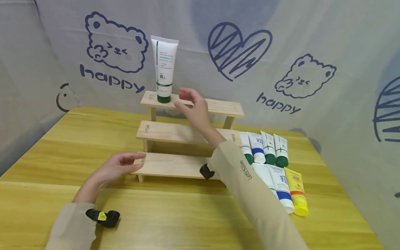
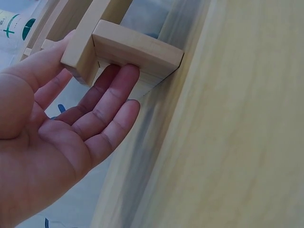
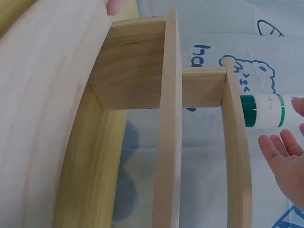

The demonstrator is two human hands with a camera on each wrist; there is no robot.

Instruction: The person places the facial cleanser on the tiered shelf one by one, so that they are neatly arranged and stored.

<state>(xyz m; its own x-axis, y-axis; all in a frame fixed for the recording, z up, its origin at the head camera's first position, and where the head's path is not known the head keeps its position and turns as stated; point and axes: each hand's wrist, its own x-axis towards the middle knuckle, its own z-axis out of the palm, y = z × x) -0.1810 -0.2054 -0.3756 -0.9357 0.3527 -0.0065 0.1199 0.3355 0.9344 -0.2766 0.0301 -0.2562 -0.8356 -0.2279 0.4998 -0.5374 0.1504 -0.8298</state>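
A white tube with a green cap (image 1: 164, 66) stands upright on its cap at the left of the top shelf (image 1: 215, 105) of a three-tier wooden stand. Just right of its base is my right hand (image 1: 197, 109), fingers spread and relaxed, apart from the tube. In the right wrist view, the fingers (image 3: 280, 145) and thumb lie either side of the tube's line with nothing pinched. My left hand (image 1: 112, 168) holds the left end of the bottom shelf (image 1: 178, 165). The left wrist view shows the thumb at the board (image 2: 80, 52) and fingertips (image 2: 128, 76) against the stand's leg (image 2: 137, 45).
To the stand's right, several tubes lie in two rows on the wooden table (image 1: 140, 222), among them a yellow tube (image 1: 297, 191) and a blue-banded white tube (image 1: 281, 187). My right forearm partly covers them. A printed cloth (image 1: 187, 21) hangs close behind the stand.
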